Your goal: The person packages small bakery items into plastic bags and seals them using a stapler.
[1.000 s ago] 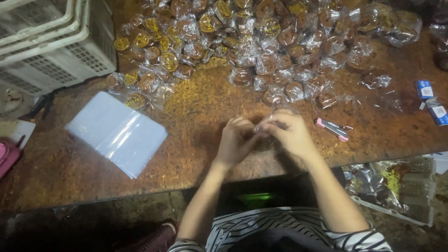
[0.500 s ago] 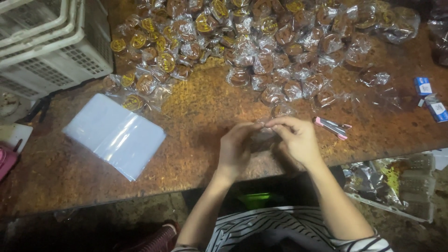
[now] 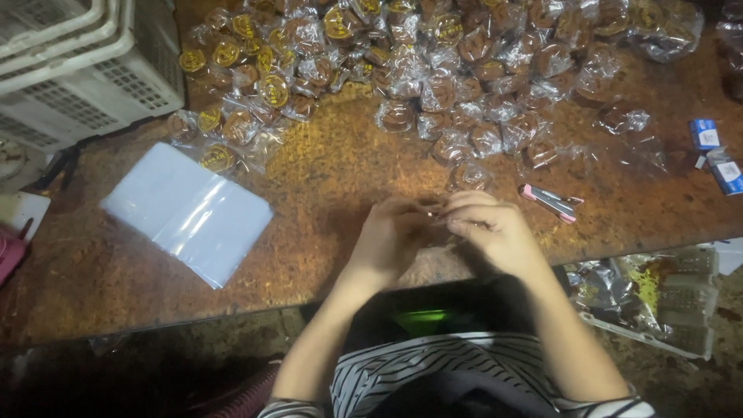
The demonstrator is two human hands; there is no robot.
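Wrapped item (image 3: 439, 217), apparently light and crinkly, is being pinched between both hands' closed fingers (image 3: 464, 224) above the desk (image 3: 348, 178), best gripped at its film edges.

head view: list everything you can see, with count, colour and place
wrapped packets: many, too many to count, clear wrap over brown or yellow rounds, heaped across the far side of the table
clear bags: one flat stack, whitish, left of the hands
crates: stacked, count unclear, white, far left corner
pink tool: one, pink and dark, just right of the hands
blue boxes: two, blue and white, right edge
table: one, rusty brown
tray: one, pale, holding clear wrappers, below the table's right edge
left hand: at the near table edge, fingers meeting the right hand over something small, hidden
right hand: fingertips pinched against the left
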